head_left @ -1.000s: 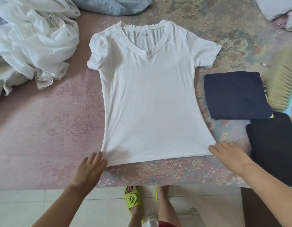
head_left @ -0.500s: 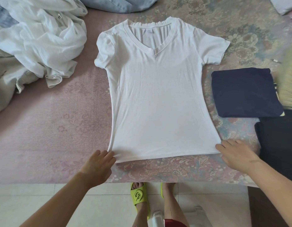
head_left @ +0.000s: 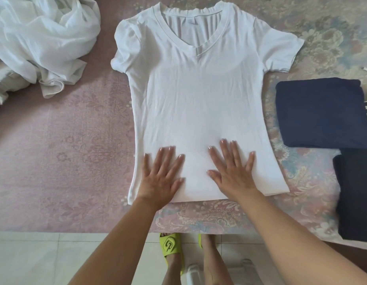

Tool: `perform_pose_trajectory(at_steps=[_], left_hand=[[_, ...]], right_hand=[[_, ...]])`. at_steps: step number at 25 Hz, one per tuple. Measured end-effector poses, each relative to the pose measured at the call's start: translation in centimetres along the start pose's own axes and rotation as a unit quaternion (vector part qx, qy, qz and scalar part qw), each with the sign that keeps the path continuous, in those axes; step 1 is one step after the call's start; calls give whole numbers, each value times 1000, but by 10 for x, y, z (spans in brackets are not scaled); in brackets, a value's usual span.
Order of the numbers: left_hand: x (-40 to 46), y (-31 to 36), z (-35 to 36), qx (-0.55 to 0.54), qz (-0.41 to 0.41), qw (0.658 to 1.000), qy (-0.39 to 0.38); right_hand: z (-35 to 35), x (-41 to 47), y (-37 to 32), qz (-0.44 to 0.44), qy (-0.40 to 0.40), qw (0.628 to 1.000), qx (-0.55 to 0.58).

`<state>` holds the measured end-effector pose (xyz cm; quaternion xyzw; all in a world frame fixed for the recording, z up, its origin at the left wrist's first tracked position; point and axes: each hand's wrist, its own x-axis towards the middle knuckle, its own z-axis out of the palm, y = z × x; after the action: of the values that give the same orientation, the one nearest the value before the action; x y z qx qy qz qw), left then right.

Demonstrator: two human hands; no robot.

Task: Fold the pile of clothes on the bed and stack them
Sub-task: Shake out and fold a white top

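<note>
Only legible mark: raised "G"-like logo on green slipper (head_left: 169, 245); shirt (head_left: 199, 99) neck label unreadable.

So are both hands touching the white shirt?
Touching. The head view shows the left hand and right hand lying flat, fingers spread, on the lower part of the white shirt.

Black folded garment (head_left: 357, 194) cut off at right edge.

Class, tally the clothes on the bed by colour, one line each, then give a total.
White: 2, the flat white V-neck T-shirt and the crumpled sheer white garment.
Dark navy, folded: 2, one nearer the sleeve, one at the bed edge.
Total: 4.
</note>
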<state>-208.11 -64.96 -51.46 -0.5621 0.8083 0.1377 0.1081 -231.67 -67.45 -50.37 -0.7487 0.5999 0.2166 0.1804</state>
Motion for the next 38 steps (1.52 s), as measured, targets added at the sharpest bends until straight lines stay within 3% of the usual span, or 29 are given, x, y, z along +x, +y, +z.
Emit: perform_pose_trajectory(at_steps=[3, 7, 9, 13, 14, 15, 17, 18, 21, 26, 29, 32, 34, 36, 38], left_hand=[[7, -1, -8, -21, 13, 1000, -4], [64, -4, -22, -54, -37, 998, 10], [81, -11, -18, -45, -49, 998, -5], [89, -4, -32, -56, -53, 987, -143], [89, -6, -36, -66, -58, 988, -127], [88, -7, -46, -47, -40, 996, -62], [89, -20, -68, -79, -1, 995, 55], [95, -36, -79, -79, 2, 992, 100], [127, -102, -126, -48, -65, 980, 184], [178, -188, -120, 66, -86, 982, 158], [192, -199, -127, -13, -78, 986, 147], [205, -178, -149, -163, -21, 957, 241], [221, -146, -167, -166, 75, 945, 270], [233, -116, -166, -195, 182, 939, 217], [232, -106, -147, -211, 285, 920, 166]], right_hand=[[3, 2, -1, -16, 94, 995, 7], [-22, 52, -15, -36, 120, 992, 20], [-23, 69, -22, -32, 103, 994, -3], [-30, 73, -22, -22, -19, 1000, 6], [-35, 75, -20, -24, -38, 999, 11], [-41, 76, -18, -31, -27, 999, 8], [-51, 73, -16, -47, 49, 997, 20], [-58, 73, -16, -47, 51, 997, 42], [-83, 87, -37, -59, 110, 990, 66], [-110, 142, -107, -99, 145, 977, 122], [-104, 158, -120, -63, 149, 973, 164], [-108, 144, -110, 23, 174, 934, 310], [-119, 133, -99, 119, 183, 882, 417], [-125, 127, -87, 191, 164, 846, 471], [-127, 125, -78, 210, 152, 832, 491]])
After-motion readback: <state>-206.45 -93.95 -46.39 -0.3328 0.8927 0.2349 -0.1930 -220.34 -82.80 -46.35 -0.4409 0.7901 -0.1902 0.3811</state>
